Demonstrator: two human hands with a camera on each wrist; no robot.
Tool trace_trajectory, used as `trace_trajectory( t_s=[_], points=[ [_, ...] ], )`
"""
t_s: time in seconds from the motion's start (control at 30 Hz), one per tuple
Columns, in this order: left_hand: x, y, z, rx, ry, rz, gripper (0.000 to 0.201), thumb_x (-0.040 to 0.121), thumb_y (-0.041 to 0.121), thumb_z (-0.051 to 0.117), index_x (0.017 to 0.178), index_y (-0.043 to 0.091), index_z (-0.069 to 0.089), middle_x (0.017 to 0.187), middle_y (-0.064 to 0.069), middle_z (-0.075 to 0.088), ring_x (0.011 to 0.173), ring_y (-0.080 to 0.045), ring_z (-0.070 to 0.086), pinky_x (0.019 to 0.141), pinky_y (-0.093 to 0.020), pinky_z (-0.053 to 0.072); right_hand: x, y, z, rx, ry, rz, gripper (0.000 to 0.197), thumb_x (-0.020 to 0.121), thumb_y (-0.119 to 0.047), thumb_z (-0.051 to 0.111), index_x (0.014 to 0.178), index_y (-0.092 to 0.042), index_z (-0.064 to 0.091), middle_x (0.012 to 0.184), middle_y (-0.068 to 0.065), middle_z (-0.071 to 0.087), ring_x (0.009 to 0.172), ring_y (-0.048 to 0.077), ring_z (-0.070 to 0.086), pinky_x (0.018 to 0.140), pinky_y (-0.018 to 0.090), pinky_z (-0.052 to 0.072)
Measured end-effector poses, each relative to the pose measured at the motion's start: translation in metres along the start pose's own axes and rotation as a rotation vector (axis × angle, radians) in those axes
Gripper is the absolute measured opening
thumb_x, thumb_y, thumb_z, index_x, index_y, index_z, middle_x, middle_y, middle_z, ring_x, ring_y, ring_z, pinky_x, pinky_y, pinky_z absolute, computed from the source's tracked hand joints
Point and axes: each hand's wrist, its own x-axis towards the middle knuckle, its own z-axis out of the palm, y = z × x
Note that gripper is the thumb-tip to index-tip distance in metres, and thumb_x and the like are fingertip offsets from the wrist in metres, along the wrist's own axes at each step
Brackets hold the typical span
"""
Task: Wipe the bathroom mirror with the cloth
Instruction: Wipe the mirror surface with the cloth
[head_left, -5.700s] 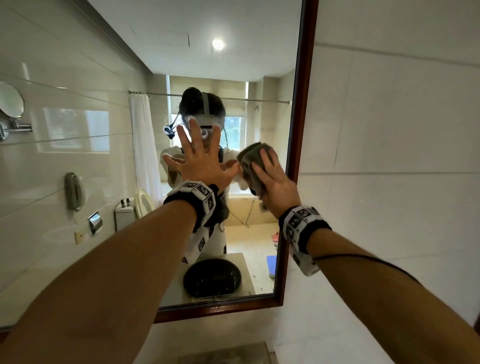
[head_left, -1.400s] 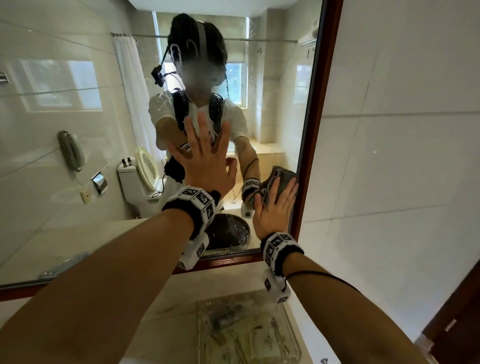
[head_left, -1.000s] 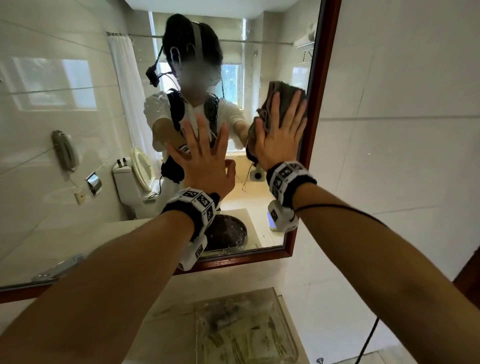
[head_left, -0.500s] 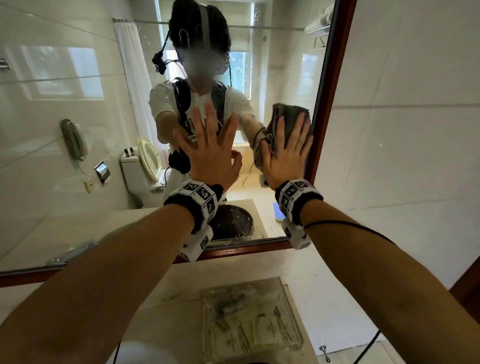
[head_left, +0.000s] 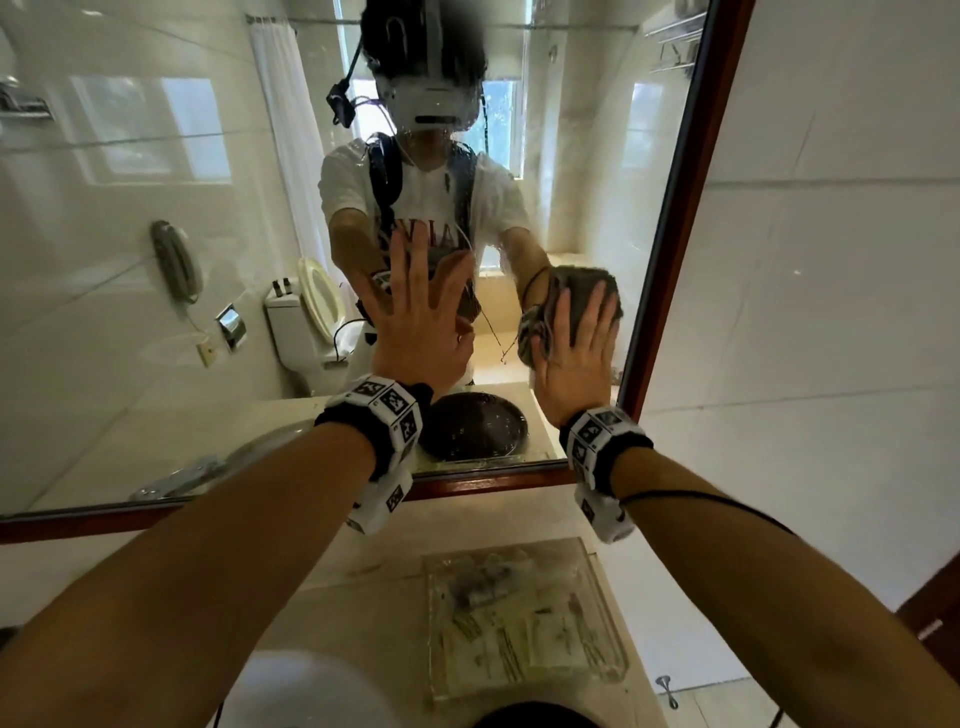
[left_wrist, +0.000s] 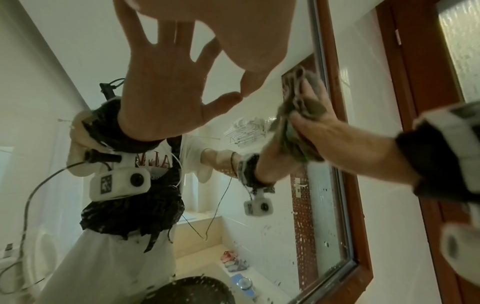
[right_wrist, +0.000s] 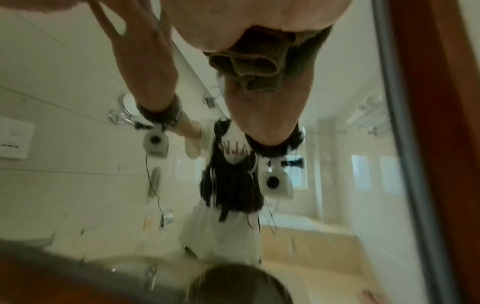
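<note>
Mirror (head_left: 156, 260) frame (head_left: 675, 208) beside cloth (head_left: 582, 291)

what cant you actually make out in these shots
- Head view: the cloth is mostly hidden under the right hand.
- Head view: the mirror is cut off at the top and left edges.
- Right wrist view: motion blur smears the spots on the glass.
- Head view: the tray's contents are too murky to name.

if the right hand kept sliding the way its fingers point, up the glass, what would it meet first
Nothing close, probably. The right hand presses the cloth flat on the mirror, fingers pointing up. Bare glass lies above it; the wooden frame slants in from the right, so it may graze that first.
</note>
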Motion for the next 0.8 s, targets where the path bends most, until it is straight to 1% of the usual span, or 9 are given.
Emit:
trace_trajectory(
  t_s=[0.07,0.13,0.2,0.27,0.37,0.5,0.6,0.73,0.8],
  points=[
    [-0.001,-0.001,-0.001,-0.022,0.010,0.006,0.080,0.078,0.040,0.061,0.149,0.029,0.027,0.159,-0.020,0.006,0.146,-0.041,0.002,0.106,-0.073,0.011,0.035,-0.019,-0.012,-0.001,0.041,-0.100,0.060,0.101,-0.036,0.033,0.153,-0.014,0.013,0.157,0.029,0.010,0.145,0.047,0.006,0.118,0.056,0.003],
    [-0.004,-0.005,-0.002,-0.040,0.010,0.006,0.075,0.081,0.035,0.055,0.150,0.027,0.028,0.159,-0.021,0.007,0.146,-0.040,0.002,0.107,-0.072,0.011,0.067,-0.042,-0.022,-0.013,0.090,-0.194,0.058,0.100,-0.035,0.036,0.153,-0.015,0.021,0.157,0.026,0.016,0.144,0.047,0.011,0.118,0.057,0.007],
    [-0.007,-0.012,-0.005,-0.031,-0.003,-0.006,0.078,0.079,0.033,0.052,0.151,0.026,0.024,0.159,-0.021,0.006,0.146,-0.040,0.000,0.108,-0.071,0.007,0.086,-0.058,-0.026,-0.017,0.138,-0.237,0.056,0.099,-0.034,0.041,0.151,-0.016,0.030,0.156,0.025,0.022,0.143,0.047,0.017,0.117,0.060,0.014],
    [-0.009,-0.019,-0.006,-0.031,-0.031,-0.028,0.086,0.074,0.030,0.056,0.152,0.026,0.019,0.160,-0.020,0.002,0.146,-0.040,-0.003,0.108,-0.072,0.003,0.086,-0.063,-0.025,-0.032,0.152,-0.255,0.054,0.100,-0.034,0.042,0.150,-0.017,0.032,0.155,0.024,0.025,0.143,0.047,0.020,0.116,0.061,0.016],
    [-0.015,-0.028,-0.006,-0.013,-0.043,-0.047,0.090,0.072,0.031,0.062,0.152,0.027,0.019,0.160,-0.019,0.003,0.146,-0.040,-0.002,0.108,-0.071,0.002,0.062,-0.062,-0.012,-0.052,0.098,-0.394,0.052,0.100,-0.034,0.040,0.150,-0.022,0.034,0.156,0.019,0.026,0.143,0.045,0.020,0.115,0.063,0.017],
    [-0.025,-0.027,-0.004,0.004,-0.072,-0.014,0.088,0.073,0.031,0.060,0.151,0.029,0.019,0.160,-0.019,0.002,0.146,-0.041,-0.001,0.105,-0.072,0.000,0.011,-0.048,0.019,-0.066,0.079,-0.530,0.052,0.096,-0.035,0.051,0.147,-0.027,0.040,0.156,0.009,0.021,0.144,0.039,0.019,0.117,0.058,0.011],
    [-0.027,-0.027,-0.007,0.012,-0.086,-0.017,0.084,0.075,0.024,0.056,0.150,0.028,0.019,0.160,-0.019,0.005,0.146,-0.042,0.001,0.104,-0.074,0.003,-0.024,-0.034,0.034,-0.095,0.077,-0.596,0.051,0.094,-0.036,0.055,0.144,-0.030,0.045,0.153,0.006,0.027,0.141,0.035,0.027,0.115,0.055,0.017],
    [-0.025,-0.023,-0.011,0.032,-0.153,-0.036,0.081,0.080,0.032,0.048,0.151,0.029,0.008,0.160,-0.020,0.000,0.145,-0.044,-0.002,0.104,-0.076,0.006,-0.055,-0.013,0.041,-0.181,-0.039,-0.736,0.061,0.092,-0.033,0.058,0.148,-0.030,0.035,0.156,0.004,0.023,0.142,0.033,0.024,0.114,0.054,0.016],
    [-0.024,-0.021,-0.012,0.038,-0.172,-0.040,0.082,0.081,0.036,0.049,0.151,0.029,0.008,0.160,-0.020,-0.003,0.145,-0.044,-0.004,0.104,-0.077,0.006,-0.060,-0.008,0.040,-0.192,-0.062,-0.778,0.064,0.091,-0.028,0.058,0.149,-0.029,0.031,0.156,0.005,0.022,0.142,0.033,0.024,0.115,0.053,0.013]
  ],
)
